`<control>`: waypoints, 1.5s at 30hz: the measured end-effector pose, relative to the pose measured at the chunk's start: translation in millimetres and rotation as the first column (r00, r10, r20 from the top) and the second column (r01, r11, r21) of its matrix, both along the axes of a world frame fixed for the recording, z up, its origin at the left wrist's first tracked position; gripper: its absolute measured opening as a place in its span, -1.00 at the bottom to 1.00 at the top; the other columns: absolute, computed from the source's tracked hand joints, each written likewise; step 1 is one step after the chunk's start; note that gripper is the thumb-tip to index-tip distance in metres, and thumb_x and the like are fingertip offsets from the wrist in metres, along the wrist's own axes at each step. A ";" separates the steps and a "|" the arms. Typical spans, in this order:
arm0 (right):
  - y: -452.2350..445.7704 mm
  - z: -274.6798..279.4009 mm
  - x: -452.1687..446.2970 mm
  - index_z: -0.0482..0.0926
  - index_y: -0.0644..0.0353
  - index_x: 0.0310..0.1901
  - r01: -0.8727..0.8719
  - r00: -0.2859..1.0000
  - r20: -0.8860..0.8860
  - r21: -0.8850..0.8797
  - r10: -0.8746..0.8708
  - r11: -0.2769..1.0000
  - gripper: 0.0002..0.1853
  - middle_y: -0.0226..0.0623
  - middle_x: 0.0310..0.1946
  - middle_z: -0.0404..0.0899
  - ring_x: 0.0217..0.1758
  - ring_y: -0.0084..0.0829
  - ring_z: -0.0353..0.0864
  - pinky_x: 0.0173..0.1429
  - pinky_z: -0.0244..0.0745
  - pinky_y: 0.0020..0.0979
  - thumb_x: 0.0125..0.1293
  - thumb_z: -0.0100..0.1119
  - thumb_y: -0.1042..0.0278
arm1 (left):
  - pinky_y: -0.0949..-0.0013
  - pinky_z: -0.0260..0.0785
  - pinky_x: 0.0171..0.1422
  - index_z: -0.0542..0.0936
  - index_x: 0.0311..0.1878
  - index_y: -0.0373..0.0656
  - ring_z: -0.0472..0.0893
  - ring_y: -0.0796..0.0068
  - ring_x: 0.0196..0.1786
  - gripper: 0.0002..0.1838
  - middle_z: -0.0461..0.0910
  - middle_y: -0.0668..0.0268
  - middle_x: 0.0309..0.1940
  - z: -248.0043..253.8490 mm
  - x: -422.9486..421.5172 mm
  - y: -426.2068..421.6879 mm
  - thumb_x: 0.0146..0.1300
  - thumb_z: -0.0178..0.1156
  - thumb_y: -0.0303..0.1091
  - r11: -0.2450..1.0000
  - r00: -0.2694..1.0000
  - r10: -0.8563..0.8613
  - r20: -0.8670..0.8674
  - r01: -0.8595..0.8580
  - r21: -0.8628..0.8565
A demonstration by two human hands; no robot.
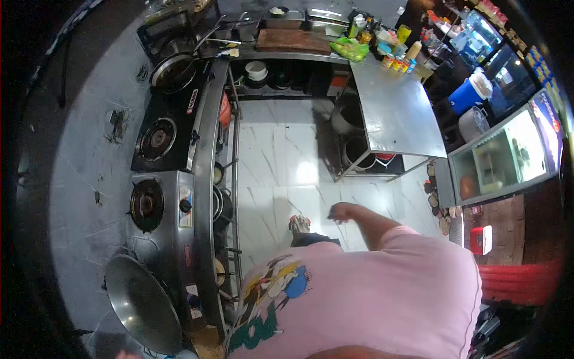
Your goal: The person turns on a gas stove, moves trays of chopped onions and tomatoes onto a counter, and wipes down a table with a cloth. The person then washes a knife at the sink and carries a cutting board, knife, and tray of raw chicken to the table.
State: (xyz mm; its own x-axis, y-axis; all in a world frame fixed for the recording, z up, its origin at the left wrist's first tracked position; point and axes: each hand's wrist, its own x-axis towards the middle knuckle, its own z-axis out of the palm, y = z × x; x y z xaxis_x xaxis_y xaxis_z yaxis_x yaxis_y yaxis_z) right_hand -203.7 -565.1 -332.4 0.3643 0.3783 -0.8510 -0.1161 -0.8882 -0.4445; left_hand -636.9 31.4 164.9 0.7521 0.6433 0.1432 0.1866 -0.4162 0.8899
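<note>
My right hand (341, 212) hangs over the white tiled floor in front of my pink shirt (388, 287). Its fingers are loosely bent and slightly apart, and I see nothing in them. At the bottom left edge, a small bit of my left hand (127, 355) shows below a large metal wok (143, 305). Most of that hand is cut off, so its fingers and any hold are hidden. The wok sits tilted at the near end of the stove (156, 239). One foot (300, 224) shows on the floor under me.
Two burners (158, 139) and a dark pan (173, 72) line the left wall. A brown cutting board (293, 40) and a green bag (350, 49) lie on the back counter. At right stand a steel table (400, 107) over large pots and a glass-door display fridge (505, 158).
</note>
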 end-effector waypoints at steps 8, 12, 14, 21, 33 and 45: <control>-165.3 24.6 93.3 0.67 0.31 0.07 0.486 0.872 0.036 -0.197 -0.489 0.852 -0.52 -0.12 -0.08 0.76 -0.26 -0.24 0.80 -0.32 0.66 -0.18 0.45 0.18 -0.01 | 0.44 0.51 -0.04 0.50 0.35 -0.18 0.63 0.58 -0.14 -0.50 0.67 0.35 -0.11 -112.6 332.5 -58.5 0.37 0.32 -0.37 0.923 0.810 -0.384 -0.444 0.339 -0.181; -163.7 48.9 127.4 0.58 0.28 0.21 0.524 0.848 0.052 -0.226 -0.527 0.821 -0.53 -0.06 0.08 0.71 -0.13 -0.15 0.79 -0.20 0.68 -0.16 0.46 0.16 0.07 | 0.34 0.54 0.00 0.58 0.24 -0.20 0.69 0.43 -0.15 -0.58 0.73 0.28 -0.11 -220.2 435.8 -90.5 0.37 0.37 -0.29 0.822 0.595 -0.553 -0.583 0.501 -0.269; -146.7 62.3 142.8 0.59 0.29 0.20 0.582 0.812 0.084 -0.189 -0.577 0.791 -0.55 -0.07 0.05 0.72 -0.16 -0.17 0.79 -0.21 0.67 -0.17 0.46 0.17 0.11 | 0.34 0.54 -0.01 0.62 0.18 -0.21 0.69 0.42 -0.15 -0.63 0.74 0.27 -0.06 -275.8 476.3 -103.4 0.40 0.36 -0.25 0.795 0.586 -0.606 -0.537 0.468 -0.386; -83.1 36.0 188.0 0.65 0.36 0.10 0.407 0.890 0.139 0.182 -0.434 0.895 -0.52 -0.06 -0.15 0.75 -0.21 -0.34 0.75 -0.04 0.65 -0.29 0.40 0.30 0.06 | 0.39 0.51 -0.14 0.62 0.06 -0.11 0.61 0.55 -0.25 -0.74 0.64 0.39 -0.22 -362.5 741.1 -131.0 0.46 0.27 -0.18 0.582 0.840 -0.532 -0.110 0.268 -0.768; 10.0 88.1 303.3 0.64 0.12 0.07 0.554 0.833 0.129 -0.181 -0.539 0.813 -0.52 -0.06 -0.03 0.73 0.03 -0.08 0.70 0.20 0.56 -0.15 0.42 0.18 -0.14 | 0.09 0.39 0.46 0.38 0.44 -0.23 0.50 0.07 0.39 -0.32 0.50 -0.01 0.36 -540.9 1294.6 -28.1 0.50 0.10 0.11 0.405 0.895 -0.426 -0.131 0.059 -0.913; 90.1 108.9 436.4 0.58 0.16 0.23 0.954 0.030 -0.490 0.274 -0.871 -0.121 -0.47 -0.27 0.01 0.71 -0.02 -0.39 0.67 0.15 0.57 -0.27 0.46 0.25 -0.09 | 0.10 0.55 0.35 0.36 0.48 -0.32 0.64 0.12 0.30 -0.35 0.55 0.05 0.35 -415.7 1097.6 -230.4 0.32 0.14 -0.33 0.159 0.336 -0.939 -0.081 0.211 -0.965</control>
